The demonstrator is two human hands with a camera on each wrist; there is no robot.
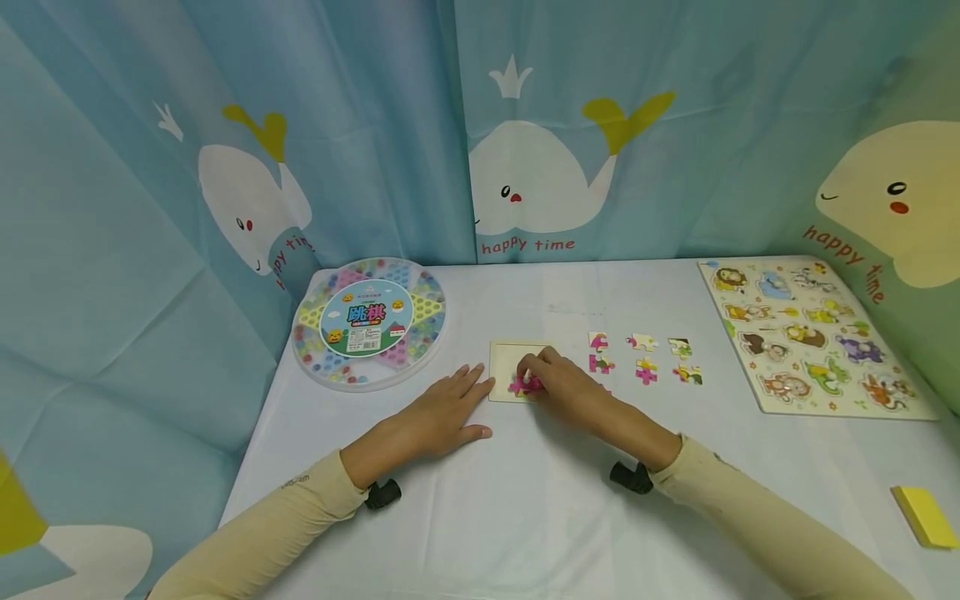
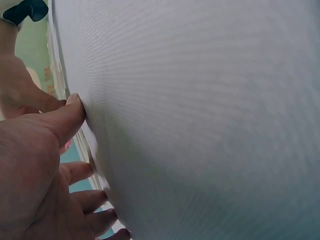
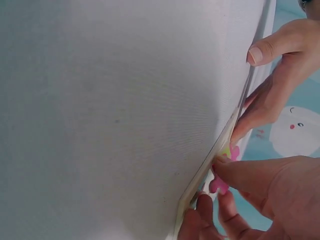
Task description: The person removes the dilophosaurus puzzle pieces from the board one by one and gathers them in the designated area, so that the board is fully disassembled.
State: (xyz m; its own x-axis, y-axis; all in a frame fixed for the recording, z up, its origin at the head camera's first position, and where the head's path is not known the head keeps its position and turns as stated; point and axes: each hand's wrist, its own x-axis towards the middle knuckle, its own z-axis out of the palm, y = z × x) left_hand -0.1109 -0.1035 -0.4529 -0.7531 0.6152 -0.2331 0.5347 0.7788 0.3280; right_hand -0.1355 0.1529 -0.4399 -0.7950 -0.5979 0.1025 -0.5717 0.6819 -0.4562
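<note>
A small cream puzzle tray (image 1: 504, 354) lies on the white table, with pink jigsaw pieces in its lower part. My left hand (image 1: 442, 412) rests on the table with spread fingers, its fingertips at the tray's left edge. Over the tray's right half, my right hand (image 1: 573, 390) has curled fingers and pinches a pink jigsaw piece (image 3: 218, 185), seen beside the thumb in the right wrist view. From above, the fingers partly cover that piece and the tray's right side. Several loose jigsaw pieces (image 1: 645, 371) lie in rows to the right of my right hand.
A round Chinese checkers set (image 1: 427, 307) stands at the table's back left. An animal puzzle board (image 1: 787, 333) lies at the right, with a yellow block (image 1: 925, 517) nearer the front right edge. Whale-printed curtains (image 1: 375, 125) hang behind and at the sides.
</note>
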